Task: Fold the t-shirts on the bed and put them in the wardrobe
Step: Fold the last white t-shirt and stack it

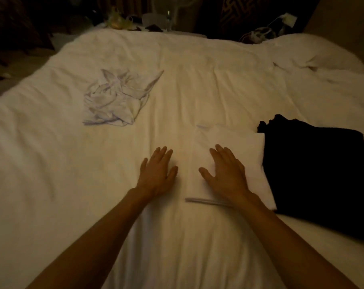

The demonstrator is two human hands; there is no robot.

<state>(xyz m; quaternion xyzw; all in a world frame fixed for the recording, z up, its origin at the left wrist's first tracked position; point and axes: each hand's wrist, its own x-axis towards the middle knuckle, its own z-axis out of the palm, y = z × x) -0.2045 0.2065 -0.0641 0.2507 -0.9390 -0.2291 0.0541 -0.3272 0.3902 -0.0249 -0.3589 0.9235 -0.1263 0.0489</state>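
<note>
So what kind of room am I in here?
Probably a bedroom: a wide bed in white bedding, a crumpled white t-shirt and folded black garment on it, a cluttered surface beyond.

Bare forearms [97,236], bare hands [156,176]

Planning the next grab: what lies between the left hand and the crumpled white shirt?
Only wrinkled bedsheet separates the left hand from the crumpled shirt, per the head view.

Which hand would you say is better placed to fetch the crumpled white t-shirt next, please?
Probably the left hand: it lies flat on the sheet, nearer the crumpled t-shirt, while the right hand rests on the folded white t-shirt.
</note>
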